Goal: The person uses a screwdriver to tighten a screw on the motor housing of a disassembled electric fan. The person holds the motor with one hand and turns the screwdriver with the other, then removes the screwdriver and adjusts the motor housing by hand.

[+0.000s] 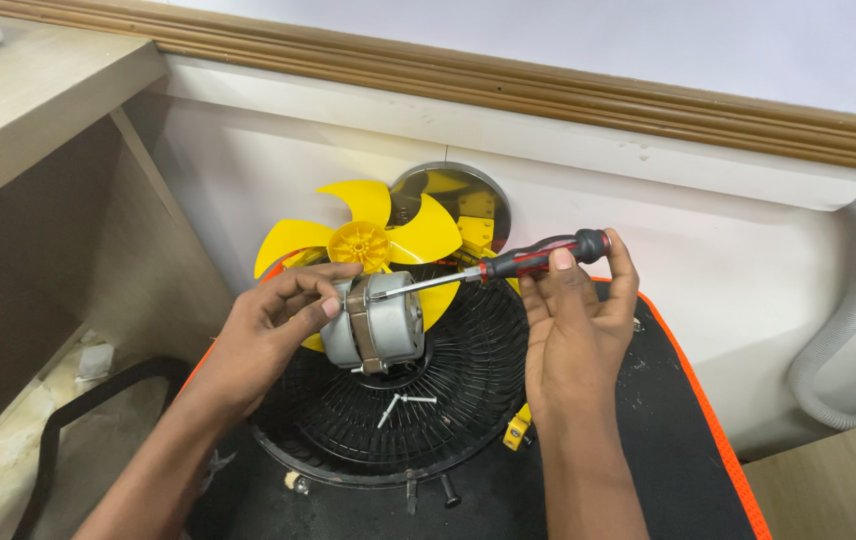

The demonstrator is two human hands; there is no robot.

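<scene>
My left hand (273, 330) grips a grey metal fan motor (380, 325) held over a black wire fan grille (468, 390). A screwdriver (508, 264) with a red and black handle is held by the fingers of my right hand (573, 340); its steel shaft points left and its tip meets the top of the motor by my left thumb. A yellow fan blade (360, 240) lies just behind the motor. Two loose screws (403, 403) rest on the grille below the motor.
The grille lies on a black mat with an orange edge (688, 390). A round shiny metal piece (468, 200) with yellow parts leans on the white wall. A grey corrugated hose (853, 320) hangs at right. A wooden cabinet (38, 200) stands left.
</scene>
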